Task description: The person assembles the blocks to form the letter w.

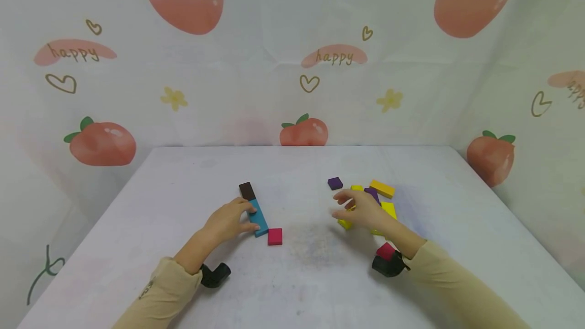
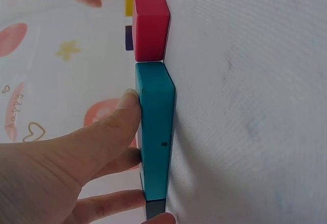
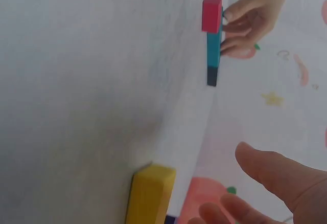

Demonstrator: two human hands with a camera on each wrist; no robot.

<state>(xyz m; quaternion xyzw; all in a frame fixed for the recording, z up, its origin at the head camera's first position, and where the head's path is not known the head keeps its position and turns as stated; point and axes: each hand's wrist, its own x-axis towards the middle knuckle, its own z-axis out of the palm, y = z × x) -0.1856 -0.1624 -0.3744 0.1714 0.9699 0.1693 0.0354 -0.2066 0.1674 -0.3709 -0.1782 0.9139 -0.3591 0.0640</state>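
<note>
A long teal block (image 1: 258,218) lies flat on the table, left of the middle, with a short dark brown block (image 1: 247,190) against its far end. My left hand (image 1: 225,223) touches the teal block's top with thumb and fingertips; in the left wrist view the thumb (image 2: 129,100) lies near the end beside a small red block (image 2: 149,27). That red block sits at the teal block's near end, to its right. Over a loose group of yellow blocks (image 1: 388,209) hovers my right hand (image 1: 363,209), thumb and fingers spread apart with nothing between them.
A small purple block (image 1: 335,183) lies just beyond my right hand. Another purple block (image 1: 372,195) and an orange-yellow block (image 1: 382,188) are among the group. A second red block (image 1: 386,251) shows beside the right wrist camera (image 1: 387,265). A printed cloth hangs behind the table.
</note>
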